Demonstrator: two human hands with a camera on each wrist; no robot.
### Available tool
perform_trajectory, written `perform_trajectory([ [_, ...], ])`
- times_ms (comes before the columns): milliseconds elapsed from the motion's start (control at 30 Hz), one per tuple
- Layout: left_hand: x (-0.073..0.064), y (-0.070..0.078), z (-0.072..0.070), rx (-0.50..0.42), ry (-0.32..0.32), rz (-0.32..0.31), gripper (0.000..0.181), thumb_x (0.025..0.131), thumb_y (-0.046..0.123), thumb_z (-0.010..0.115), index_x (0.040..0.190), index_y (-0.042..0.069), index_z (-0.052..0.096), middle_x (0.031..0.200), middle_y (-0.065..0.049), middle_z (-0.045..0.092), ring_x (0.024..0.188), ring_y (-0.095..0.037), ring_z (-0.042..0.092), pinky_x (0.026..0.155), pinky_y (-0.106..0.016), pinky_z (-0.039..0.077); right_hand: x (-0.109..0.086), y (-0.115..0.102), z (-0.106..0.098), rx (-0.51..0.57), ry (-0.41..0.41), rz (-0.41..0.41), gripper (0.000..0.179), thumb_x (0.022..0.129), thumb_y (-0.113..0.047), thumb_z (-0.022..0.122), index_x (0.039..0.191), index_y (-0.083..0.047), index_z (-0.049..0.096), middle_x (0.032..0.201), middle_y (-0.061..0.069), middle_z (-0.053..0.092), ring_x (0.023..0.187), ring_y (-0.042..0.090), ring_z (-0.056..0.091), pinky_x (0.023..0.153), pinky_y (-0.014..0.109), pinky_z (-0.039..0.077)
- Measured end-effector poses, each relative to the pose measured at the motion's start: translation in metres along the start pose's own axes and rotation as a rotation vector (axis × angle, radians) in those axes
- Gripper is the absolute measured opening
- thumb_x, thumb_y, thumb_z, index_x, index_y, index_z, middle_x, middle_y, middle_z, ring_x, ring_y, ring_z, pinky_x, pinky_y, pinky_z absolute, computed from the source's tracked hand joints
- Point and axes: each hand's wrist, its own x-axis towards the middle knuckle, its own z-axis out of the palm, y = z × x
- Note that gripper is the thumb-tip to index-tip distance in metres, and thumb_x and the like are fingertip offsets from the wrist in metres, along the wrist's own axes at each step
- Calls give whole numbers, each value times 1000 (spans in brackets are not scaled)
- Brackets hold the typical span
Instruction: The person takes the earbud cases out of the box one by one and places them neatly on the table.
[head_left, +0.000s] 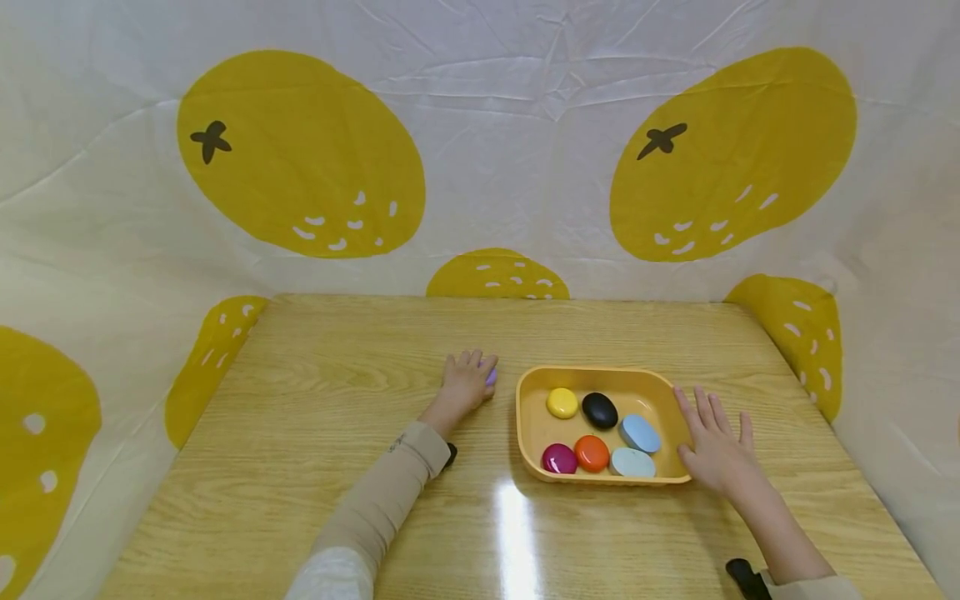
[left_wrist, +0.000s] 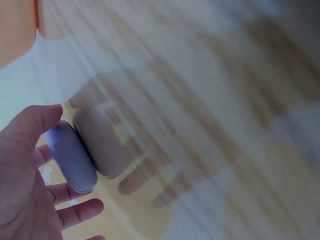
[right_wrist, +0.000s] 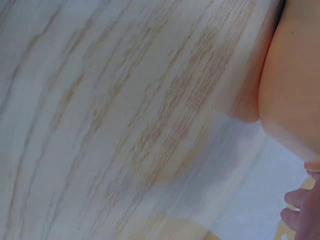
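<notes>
My left hand [head_left: 463, 386] reaches over the table left of a yellow-orange tray [head_left: 528, 460]. Its thumb and fingers pinch a smooth purple oval pebble [left_wrist: 72, 157], whose edge is against the shiny tabletop. Beside the tray's right end is my right hand [head_left: 717, 450], fingers spread and fairly straight, touching the rim. Inside the tray lie several glossy pebbles: a yellow one [head_left: 562, 403], a black one [head_left: 600, 411], a blue one [head_left: 640, 433], a pale blue one [head_left: 633, 462], an orange-red one [head_left: 592, 453] and a magenta one [head_left: 559, 458].
The wood-grain table [head_left: 337, 350] bears the tray right of its middle. A white cloth with yellow fruit prints [head_left: 517, 167] hangs behind it and along both sides. Light glares off the tabletop in front of the tray.
</notes>
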Motion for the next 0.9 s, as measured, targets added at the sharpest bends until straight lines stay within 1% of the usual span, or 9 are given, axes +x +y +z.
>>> perform_trajectory([
  [100, 1, 3, -3, -3, 15, 12, 51, 93, 41, 46, 139, 26, 32, 136, -5, 37, 123, -25, 37, 101, -49, 29, 0, 0, 0, -10, 4, -3, 80, 89, -18, 46, 147, -19, -9, 149, 24, -2, 135, 43, -4, 96, 61, -21],
  [200, 5, 8, -9, -28, 96, 50, 52, 93, 40, 46, 140, 26, 32, 140, -5, 35, 125, -25, 36, 103, -49, 26, 0, 0, 1, -16, 9, -4, 80, 89, -18, 47, 147, -19, -7, 149, 25, -1, 135, 43, -2, 97, 63, -18],
  [300, 8, 17, -18, -69, 180, 110, 52, 94, 39, 44, 141, 25, 30, 144, -5, 32, 129, -25, 32, 106, -49, 21, 0, 0, 1, -17, 9, -4, 79, 89, -18, 47, 147, -18, -7, 149, 25, -1, 135, 43, -3, 97, 63, -17],
  [367, 8, 24, -24, -94, 218, 159, 51, 94, 38, 42, 142, 24, 31, 145, -4, 30, 130, -25, 30, 107, -49, 19, 0, 0, 1, -16, 8, -3, 80, 89, -18, 47, 147, -19, -7, 149, 25, -1, 135, 43, -3, 97, 63, -19],
  [500, 5, 41, -32, -53, 280, 260, 49, 94, 39, 41, 141, 26, 33, 145, -3, 32, 130, -23, 31, 107, -47, 20, 0, -1, 1, -13, 8, -2, 81, 89, -18, 46, 147, -20, -10, 149, 26, -1, 135, 43, -4, 96, 62, -20],
  [567, 3, 49, -33, -20, 294, 299, 49, 94, 39, 40, 141, 27, 33, 145, -3, 33, 130, -23, 32, 107, -46, 21, 0, -1, 1, -12, 8, -2, 80, 89, -18, 46, 147, -20, -10, 149, 26, -1, 135, 43, -5, 96, 62, -20],
  [633, 2, 58, -32, 14, 292, 322, 49, 94, 39, 38, 141, 29, 33, 145, -2, 32, 130, -22, 31, 108, -44, 20, -1, -1, 1, -10, 8, -3, 80, 89, -18, 46, 147, -20, -9, 149, 25, -2, 135, 43, -5, 96, 62, -20],
  [833, 1, 80, -26, 118, 194, 355, 50, 96, 41, 32, 144, 32, 25, 148, 1, 24, 134, -20, 24, 110, -40, 16, -1, -2, 1, -14, 14, -7, 79, 89, -18, 47, 147, -18, -6, 149, 25, -1, 135, 43, -4, 97, 64, -16],
  [900, 0, 86, -24, 162, 179, 374, 51, 96, 42, 31, 145, 32, 23, 148, 2, 24, 133, -20, 24, 109, -39, 17, -1, -2, 1, -13, 16, -5, 79, 88, -18, 47, 148, -17, -6, 149, 25, -1, 135, 43, -4, 97, 64, -16],
])
